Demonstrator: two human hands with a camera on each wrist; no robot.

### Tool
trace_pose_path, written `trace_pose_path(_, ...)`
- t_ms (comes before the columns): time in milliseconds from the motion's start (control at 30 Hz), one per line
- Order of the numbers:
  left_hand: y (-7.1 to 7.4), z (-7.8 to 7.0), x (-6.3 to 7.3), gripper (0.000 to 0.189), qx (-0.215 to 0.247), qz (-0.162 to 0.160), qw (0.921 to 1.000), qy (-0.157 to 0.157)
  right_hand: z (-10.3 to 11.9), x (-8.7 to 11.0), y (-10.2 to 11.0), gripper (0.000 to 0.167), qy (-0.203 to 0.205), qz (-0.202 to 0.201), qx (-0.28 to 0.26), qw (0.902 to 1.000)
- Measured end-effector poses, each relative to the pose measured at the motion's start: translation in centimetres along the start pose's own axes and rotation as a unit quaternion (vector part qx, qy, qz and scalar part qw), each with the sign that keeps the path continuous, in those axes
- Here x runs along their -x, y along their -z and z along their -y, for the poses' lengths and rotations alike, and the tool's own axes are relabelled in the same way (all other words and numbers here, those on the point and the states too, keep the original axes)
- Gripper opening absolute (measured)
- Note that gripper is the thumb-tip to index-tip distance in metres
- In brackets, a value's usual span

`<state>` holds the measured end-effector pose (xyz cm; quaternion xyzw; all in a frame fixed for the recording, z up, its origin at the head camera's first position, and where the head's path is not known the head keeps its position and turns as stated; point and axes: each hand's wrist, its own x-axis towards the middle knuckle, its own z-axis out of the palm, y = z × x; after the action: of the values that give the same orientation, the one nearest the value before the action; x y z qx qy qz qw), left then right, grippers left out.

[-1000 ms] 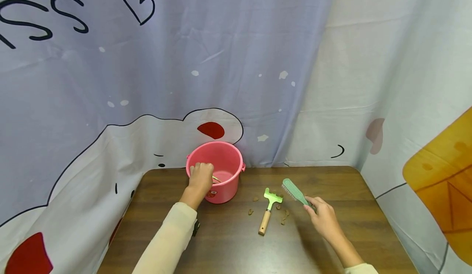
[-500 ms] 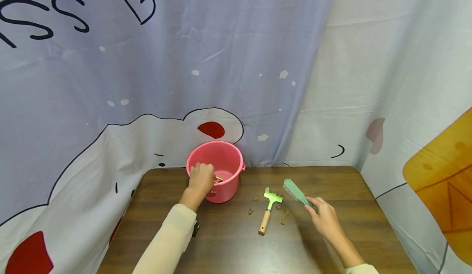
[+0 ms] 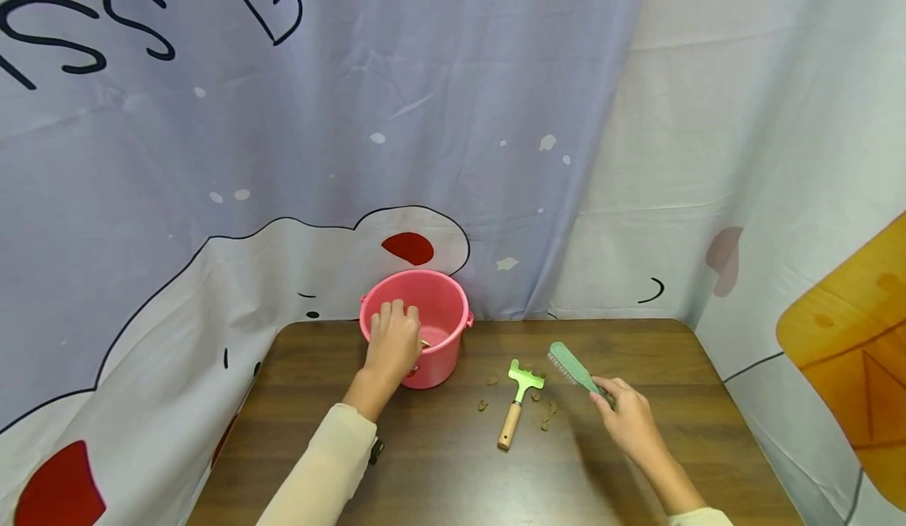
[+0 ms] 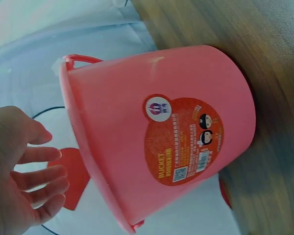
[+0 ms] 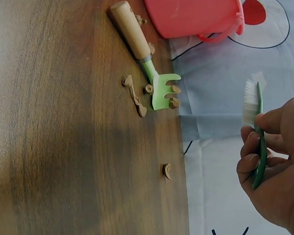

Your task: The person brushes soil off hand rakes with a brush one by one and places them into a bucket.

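Observation:
My left hand (image 3: 394, 341) is over the near rim of a pink bucket (image 3: 435, 369). In the left wrist view its fingers (image 4: 41, 183) are relaxed and apart, with nothing between them, beside the bucket mouth. A small pale edge of something (image 3: 425, 343) shows inside the bucket by this hand; the rest is hidden. My right hand (image 3: 626, 416) grips a green brush (image 3: 573, 365) by its handle, raised over the right side of the table. White bristles (image 5: 250, 103) show in the right wrist view.
Between the hands lies a small hand rake (image 3: 522, 388) with a green head and wooden handle. Several brown clay-like bits (image 5: 135, 98) are scattered around it on the wooden table (image 3: 439, 479). A printed curtain (image 3: 453, 117) hangs behind the table's back edge.
My left hand has shifted slightly right and up at the bucket rim; the green-edged thing that showed beside it is now mostly out of sight. The right hand still holds the brush, nearly unmoved.

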<state>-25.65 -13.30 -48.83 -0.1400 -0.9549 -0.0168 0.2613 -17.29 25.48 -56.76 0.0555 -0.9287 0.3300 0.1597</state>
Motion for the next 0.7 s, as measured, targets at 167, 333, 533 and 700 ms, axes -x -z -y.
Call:
trace_pose_path(167,0.5,-0.3,0.5,0.013,0.003,-0.031,0.9992,-0.026,-0.3,0.0,0.0,0.029,0.005,-0.003,0.005,1.0000)
trace_pose_path(333,1.0,-0.5,1.1,0.015,0.022,-0.069,0.9955,-0.061,-0.4,0.2,0.0,0.026,0.010,-0.011,0.004,0.9999)
trace_pose_path(533,1.7,-1.3,1.9,0.014,0.051,-0.114,0.9874,-0.098,-0.5,0.4,0.1,0.023,0.030,-0.034,0.013,0.9989)
trace_pose_path(700,1.9,-2.0,2.7,0.011,0.068,-0.133,0.9816,-0.118,-0.4,0.5,0.1,0.024,0.056,-0.047,0.023,0.9971)
